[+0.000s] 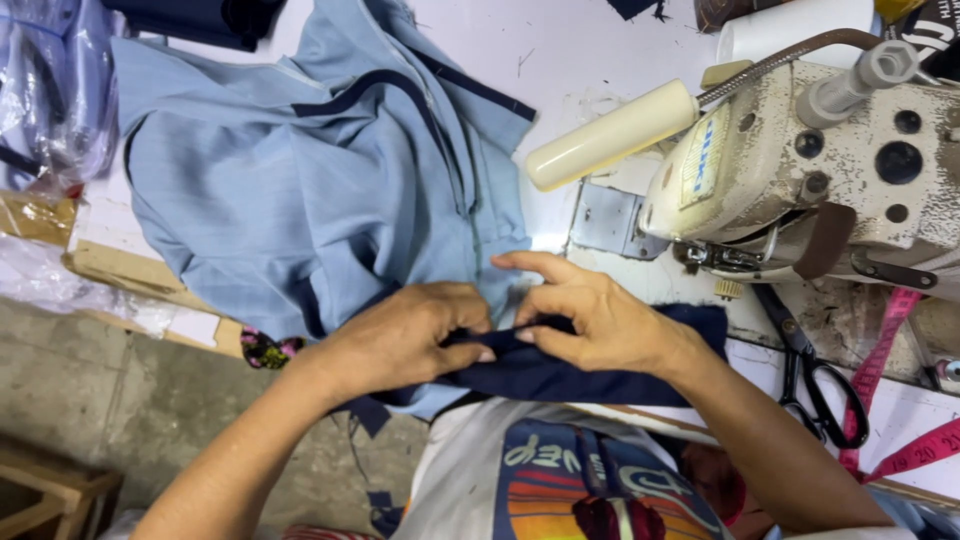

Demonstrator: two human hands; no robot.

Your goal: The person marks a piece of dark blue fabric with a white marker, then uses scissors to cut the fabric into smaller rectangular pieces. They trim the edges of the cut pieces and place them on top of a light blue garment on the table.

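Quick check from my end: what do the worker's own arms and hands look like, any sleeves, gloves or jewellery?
Both forearms are bare up to the bottom of the frame, with no sleeves in view. The left hand and the right hand wear no gloves, and no rings, watch or bracelets show on the fingers or wrists. The fingernails look short and unpainted. No thimble or tape is visible on any fingertip.

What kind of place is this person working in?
Probably a tailoring or garment workshop: a worn industrial sewing machine sits on the table, black scissors and a pink measuring tape lie beside it, and both hands pinch navy fabric.
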